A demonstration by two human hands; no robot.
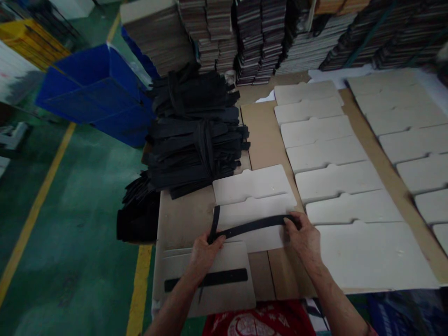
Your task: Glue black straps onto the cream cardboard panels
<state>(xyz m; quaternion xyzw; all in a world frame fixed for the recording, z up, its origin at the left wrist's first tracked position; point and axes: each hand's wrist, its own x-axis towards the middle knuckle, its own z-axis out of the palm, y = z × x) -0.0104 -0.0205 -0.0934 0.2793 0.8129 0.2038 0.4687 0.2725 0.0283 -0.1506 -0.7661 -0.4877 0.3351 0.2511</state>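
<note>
A long black strip [252, 227] is stretched between my two hands over a pale board [259, 240]. My left hand [207, 249] pinches its left part, where a short length bends upward. At the other end, the fingers of my right hand [304, 235] close on the strip. Another pale board [252, 184] lies just beyond, with a small tab on its upper edge. Below my left forearm, a black strip [227, 277] rests across a separate board [224, 298], partly hidden by the arm.
Bundles of black strips [196, 140] are piled at the table's left. Rows of overlapping pale boards [325, 154] cover the right side. Tall stacks of sheets [259, 37] stand behind. A blue bin [115, 88] is on the green floor to the left.
</note>
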